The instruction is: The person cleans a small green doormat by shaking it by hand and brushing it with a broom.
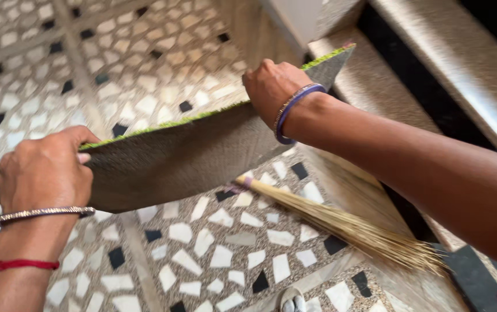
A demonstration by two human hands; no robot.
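Both my hands hold a doormat (pixel 190 156) lifted off the floor and tilted on edge. Its dark grey underside faces me and a strip of green pile shows along its top edge. My left hand (pixel 43 170) grips the mat's left part, with a silver bangle and a red thread on the wrist. My right hand (pixel 274 86) grips the top edge near the right corner, with blue and purple bangles on the wrist. A straw broom (pixel 346 225) lies on the floor under the mat and my right forearm.
The floor (pixel 219 254) is terrazzo with white and black stone chips. Stone steps (pixel 433 63) rise at the upper right, beside a pale wall corner (pixel 294 17). A toe of footwear (pixel 291 300) shows at the bottom edge.
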